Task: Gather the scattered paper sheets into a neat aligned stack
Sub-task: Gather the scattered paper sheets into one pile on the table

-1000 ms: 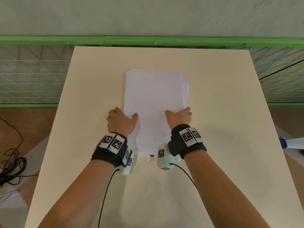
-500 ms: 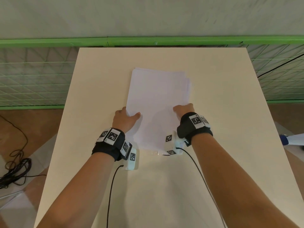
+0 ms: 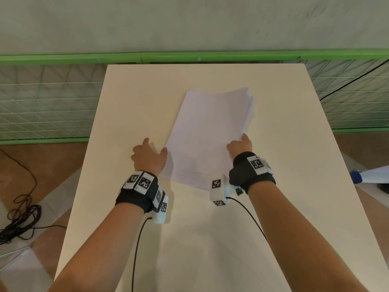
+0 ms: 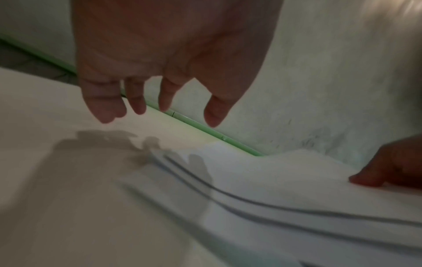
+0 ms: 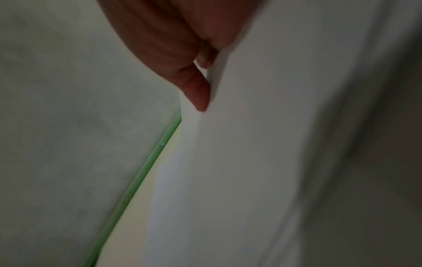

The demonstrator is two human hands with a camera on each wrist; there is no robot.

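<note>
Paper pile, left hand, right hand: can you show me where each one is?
paper pile (image 3: 208,133), head view, middle of the top sheet.
left hand (image 3: 148,158), head view, back of the hand.
right hand (image 3: 240,145), head view, knuckles.

Head view overhead, forward-down; 2 wrist views close — share paper stack.

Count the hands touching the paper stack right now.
1 for sure. The right hand pinches the paper stack at its right edge. The left hand hovers open beside the left edge; thumb contact cannot be told.

L hand open, fingers loose; R hand pinching.
</note>
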